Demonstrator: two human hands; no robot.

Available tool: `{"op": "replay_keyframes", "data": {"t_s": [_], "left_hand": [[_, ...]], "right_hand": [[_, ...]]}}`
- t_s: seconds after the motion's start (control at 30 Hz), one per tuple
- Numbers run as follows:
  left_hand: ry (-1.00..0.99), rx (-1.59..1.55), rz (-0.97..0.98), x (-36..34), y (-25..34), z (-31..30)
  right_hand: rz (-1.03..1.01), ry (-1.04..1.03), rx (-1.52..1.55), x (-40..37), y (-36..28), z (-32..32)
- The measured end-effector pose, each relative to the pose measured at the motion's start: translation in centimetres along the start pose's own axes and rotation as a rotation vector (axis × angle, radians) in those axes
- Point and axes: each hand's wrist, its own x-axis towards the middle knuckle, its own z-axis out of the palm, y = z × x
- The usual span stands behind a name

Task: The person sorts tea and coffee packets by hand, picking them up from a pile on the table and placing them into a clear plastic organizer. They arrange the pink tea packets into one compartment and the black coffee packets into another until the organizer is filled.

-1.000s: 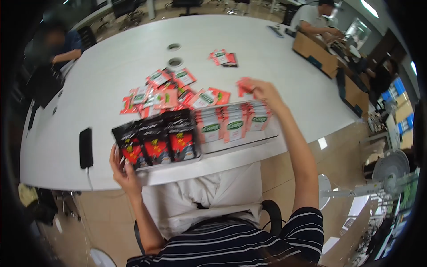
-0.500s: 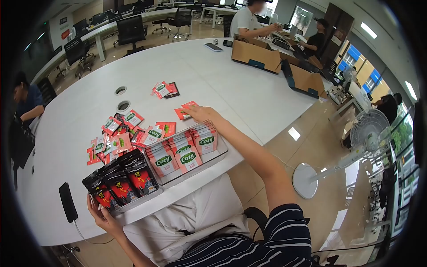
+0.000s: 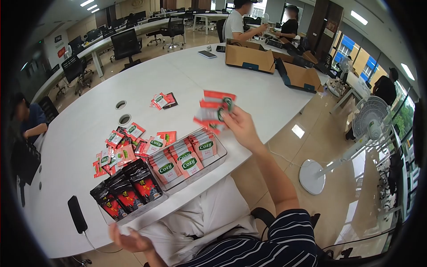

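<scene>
Left-hand grip point(image 3: 132, 240) first: through the head camera I see its fingers spread and loosely curled, holding nothing, just beside the near corner of a clear plastic tray point(image 3: 141, 214) packed with shiny black-and-red sachets point(image 3: 126, 189). Blur stops me telling whether a fingertip touches it. That tray sits close to the front edge of the white, round-edged desk point(image 3: 147, 75), so I judge a careless knock from this hand could push it askew or over.

Behind the trays I find a loose pile of flat red, white and black packets point(image 3: 122, 155), and farther back a small cluster of similar packets point(image 3: 162, 101). Next is a second clear tray point(image 3: 195, 183) holding upright rows of red-and-white "Cozy" packets point(image 3: 189, 164).

Rightmost, the right-hand grip point(image 3: 242, 128) pinches several fanned red-and-white packets point(image 3: 211, 114) above the desk, just beyond the second tray. Pinched only at one end, they could slip apart, I reckon, or snag on the crowded rows.
</scene>
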Motion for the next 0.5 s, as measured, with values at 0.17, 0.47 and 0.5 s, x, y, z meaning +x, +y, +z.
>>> {"op": "replay_keyframes", "data": {"t_s": [0.17,0.47,0.5], "left_hand": [[-0.649,-0.848,-0.652,-0.4,8.3,4.5],[-0.513,-1.027,-1.036,-4.2,11.0,5.2],[-0.427,-0.967,-1.04,-4.1,11.1,4.4]], "right_hand": [[0.053,-0.618,-0.237,-7.2,-2.5,-0.2],[0.299,-0.609,0.223,-16.4,1.3,9.0],[0.354,-0.609,0.286,-16.8,1.3,9.9]]}}
